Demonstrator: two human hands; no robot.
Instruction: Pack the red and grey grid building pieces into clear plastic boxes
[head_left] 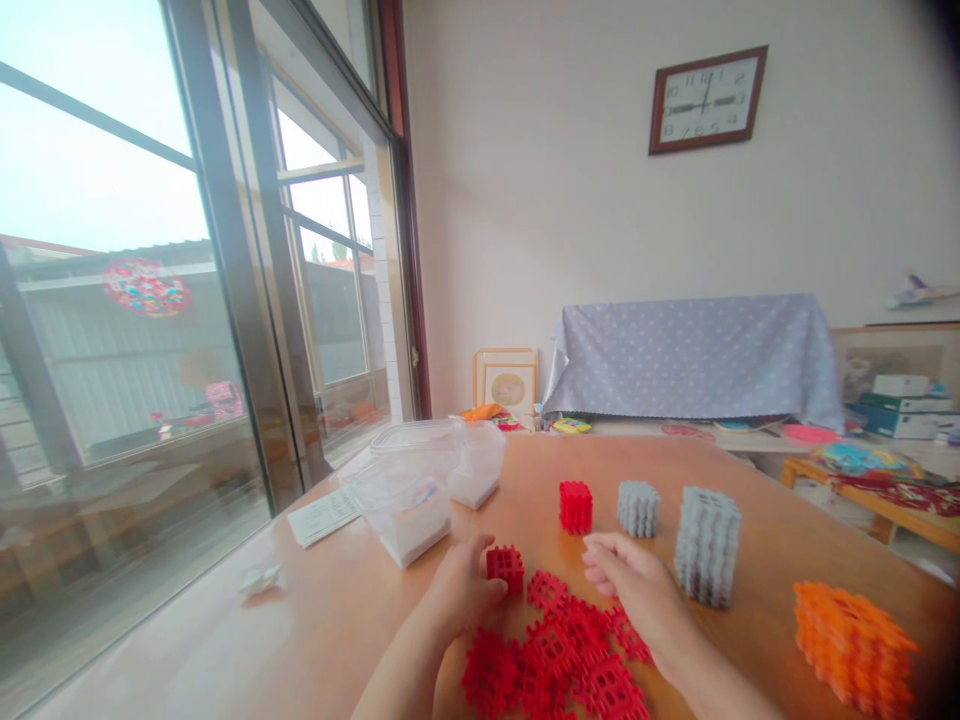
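Curling thumb and fingers beside a short red stack (505,570), well in from the left edge of the surface (300,640), the left hand (461,580), its grip uncertain, could slip and tip it onto loose red pieces (553,647); the right hand (630,575), fingers folded, contents hidden, could bump the tall grey stack (706,545); clear boxes (412,535) hinder leftward reach.

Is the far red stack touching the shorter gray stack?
Apart. The head view shows brown tabletop between the far red stack and the shorter gray stack.
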